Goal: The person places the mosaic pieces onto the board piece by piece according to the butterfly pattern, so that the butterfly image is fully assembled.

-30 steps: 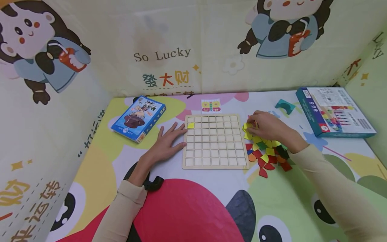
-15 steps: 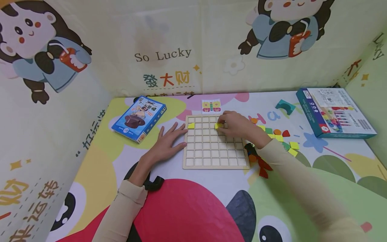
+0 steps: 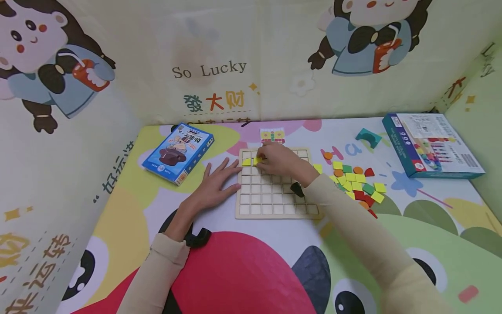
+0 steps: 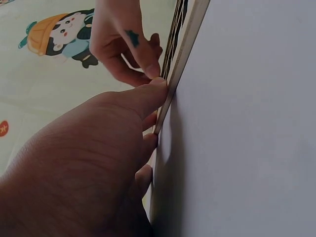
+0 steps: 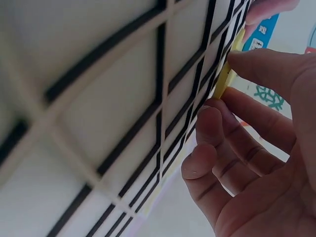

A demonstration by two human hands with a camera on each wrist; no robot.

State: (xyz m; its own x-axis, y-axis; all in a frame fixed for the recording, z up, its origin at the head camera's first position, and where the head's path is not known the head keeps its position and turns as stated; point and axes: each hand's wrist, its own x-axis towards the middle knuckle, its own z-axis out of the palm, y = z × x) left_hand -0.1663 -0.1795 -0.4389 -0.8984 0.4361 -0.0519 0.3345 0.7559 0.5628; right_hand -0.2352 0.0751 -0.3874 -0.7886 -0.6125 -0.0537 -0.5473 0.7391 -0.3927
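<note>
A wooden grid board [image 3: 266, 198] lies on the table, its square cells mostly bare. One yellow square tile [image 3: 246, 162] sits in a cell at the left column, second row. My right hand [image 3: 283, 160] reaches over the upper part of the board and pinches another yellow tile [image 5: 224, 81] between thumb and forefinger, close to the cell beside the first one. My left hand [image 3: 215, 186] rests flat with spread fingers, its fingertips against the board's left edge; the left wrist view shows the thumb [image 4: 148, 94] at the board's rim.
A butterfly pattern card [image 3: 272, 135] lies behind the board. Yellow, red, green and orange tiles [image 3: 354, 179] are scattered to the right. A blue box [image 3: 178, 153] stands left, a larger box [image 3: 435, 146] right, and a teal arch block [image 3: 368, 137] near it.
My right hand has come from the tile pile, leftward across the board, bringing a yellow tile close to the one at the left. My left hand has stayed at the board's edge.
</note>
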